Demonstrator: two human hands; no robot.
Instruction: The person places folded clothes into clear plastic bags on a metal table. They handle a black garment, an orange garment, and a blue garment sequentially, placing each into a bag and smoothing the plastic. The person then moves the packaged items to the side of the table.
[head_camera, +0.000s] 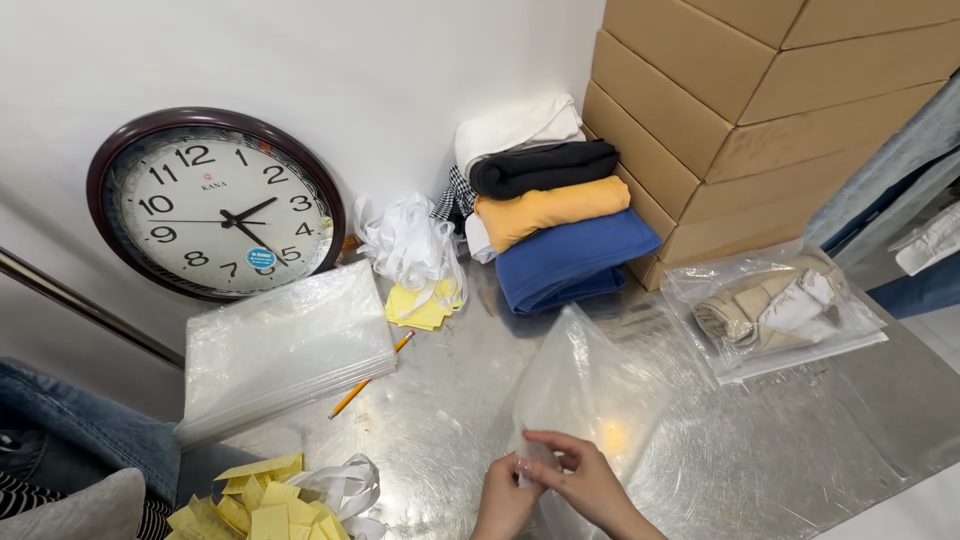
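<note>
While I watch through the head camera, this is how the bench reads to me.

Left hand: my left hand (503, 505) sits at the bottom edge of the view, fingers curled together against the lower rim of the clear plastic bag (585, 395).
Right hand: my right hand (585, 480) is just beside the left one, thumb and fingers pinched shut on the same rim of the bag.
Bag position: I see the clear plastic bag rising from both hands toward the middle of the metal table (760, 450), its mouth end in the hands; I cannot tell whether anything is inside it.
Left of the hands: a stack of flat plastic bags (285, 345) lies on the table, with a pencil (372, 375) just beside its right edge.
Bottom left: I note a heap of yellow paper tags (255, 500) touching a loop of white strips (345, 485).
Far side: a pile of folded clothes (550, 210), white, black, yellow and blue from the top down, leans near the cardboard boxes (760, 100).
Beside the pile: a bundle of white ribbon (410, 240) sits over more yellow tags.
Right: a bagged beige garment (775, 310) lies flat, well apart from my hands.
Wall: a round wall clock (215, 205) stands propped against it.
</note>
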